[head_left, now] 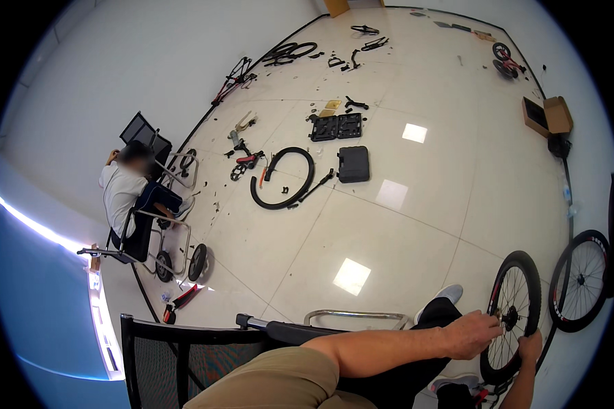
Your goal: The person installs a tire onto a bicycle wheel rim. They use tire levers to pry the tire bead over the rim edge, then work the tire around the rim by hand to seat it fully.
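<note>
A bicycle wheel [533, 300] with a black knobbly tyre and thin spokes stands upright in front of me at the lower right. My right hand [531, 346] is wrapped round the tyre at its right lower side. Beside the hub [512, 317], my left hand [474, 334] has its fingers curled and pressed together; whatever they pinch is too small to make out. My left forearm crosses over my dark trousers.
A second wheel [580, 279] leans against the right wall. Ahead on the floor lie a loose tyre [312, 170], an open tool case [335, 127], a closed black case [353, 164] and scattered bike parts. A seated person [126, 187] is at left. An open cardboard box [558, 114] stands far right.
</note>
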Available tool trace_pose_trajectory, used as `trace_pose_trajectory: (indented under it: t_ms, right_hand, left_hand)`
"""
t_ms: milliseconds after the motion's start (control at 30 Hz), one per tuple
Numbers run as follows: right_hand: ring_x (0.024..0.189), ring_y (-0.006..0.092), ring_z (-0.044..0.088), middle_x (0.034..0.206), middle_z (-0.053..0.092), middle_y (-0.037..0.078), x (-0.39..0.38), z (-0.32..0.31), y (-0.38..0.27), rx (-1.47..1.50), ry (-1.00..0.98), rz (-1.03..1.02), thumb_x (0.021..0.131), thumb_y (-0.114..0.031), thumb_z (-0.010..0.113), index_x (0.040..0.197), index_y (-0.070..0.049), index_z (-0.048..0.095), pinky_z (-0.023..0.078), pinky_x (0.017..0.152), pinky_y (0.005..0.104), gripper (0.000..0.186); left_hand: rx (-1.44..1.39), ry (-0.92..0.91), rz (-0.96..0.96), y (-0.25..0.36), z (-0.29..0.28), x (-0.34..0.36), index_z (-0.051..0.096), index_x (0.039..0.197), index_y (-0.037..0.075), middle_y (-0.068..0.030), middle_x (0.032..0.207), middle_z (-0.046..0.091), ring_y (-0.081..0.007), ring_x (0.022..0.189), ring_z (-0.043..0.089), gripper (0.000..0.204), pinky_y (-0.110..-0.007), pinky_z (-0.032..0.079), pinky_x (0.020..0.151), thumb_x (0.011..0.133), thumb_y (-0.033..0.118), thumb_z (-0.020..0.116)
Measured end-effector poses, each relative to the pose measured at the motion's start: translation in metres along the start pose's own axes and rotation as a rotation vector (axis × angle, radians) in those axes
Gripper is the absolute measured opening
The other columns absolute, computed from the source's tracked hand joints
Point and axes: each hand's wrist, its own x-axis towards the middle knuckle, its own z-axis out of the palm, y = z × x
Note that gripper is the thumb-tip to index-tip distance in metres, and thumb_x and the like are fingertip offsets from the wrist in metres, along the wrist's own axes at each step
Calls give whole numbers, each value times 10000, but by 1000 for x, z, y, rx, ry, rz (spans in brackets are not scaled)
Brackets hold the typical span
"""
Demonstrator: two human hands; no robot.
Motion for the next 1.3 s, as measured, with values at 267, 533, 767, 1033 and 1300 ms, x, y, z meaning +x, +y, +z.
trace_pose_trajectory:
  t_ms: [267, 533, 767, 1033, 1300]
  right_hand:
    - [984, 457, 662, 1014, 694, 235, -2, -7, -1, -16, -13, -11, 696, -133, 722, 1083, -13, 630, 524, 844, 526, 415]
    - [1018, 461, 652, 1047, 686, 259, 0, -7, -10, -49, -53, -25, 717, -145, 719, 1130, 12, 615, 518, 887, 525, 454]
    - [1062, 450, 649, 1146, 671, 263, 17, 6, 8, -103, -14, -23, 733, -180, 785, 1317, 43, 550, 515, 928, 509, 667]
    - [1100, 459, 630, 1154, 666, 264, 13, -15, -16, -74, 7, 35, 728, -162, 790, 1214, 17, 583, 510, 939, 515, 557]
    - [1032, 458, 649, 1048, 676, 254, 29, -7, 10, -91, 61, -36, 714, -129, 790, 1111, 15, 588, 520, 878, 525, 468]
  left_hand:
    - [-13, 3, -9, 3, -5, 3, 587, 1190, 24, -141, 1050, 598, -336, 925, 614, 367, -437, 483, 813, 837, 59, 682]
    - [-47, 41, 3, 4, -7, 3, 589, 1184, 21, -150, 1033, 602, -348, 912, 618, 344, -441, 487, 808, 853, 61, 672]
    - [-73, 84, 12, 4, -5, 3, 593, 1178, 23, -148, 1010, 595, -350, 893, 610, 318, -444, 480, 792, 868, 54, 659]
    - [-62, 85, 13, 4, -8, 1, 598, 1177, 8, -149, 1011, 587, -350, 883, 601, 332, -444, 474, 786, 855, 57, 661]
    - [-94, 40, 0, 3, -3, -3, 592, 1178, 13, -149, 1037, 588, -346, 884, 594, 332, -442, 469, 786, 854, 60, 649]
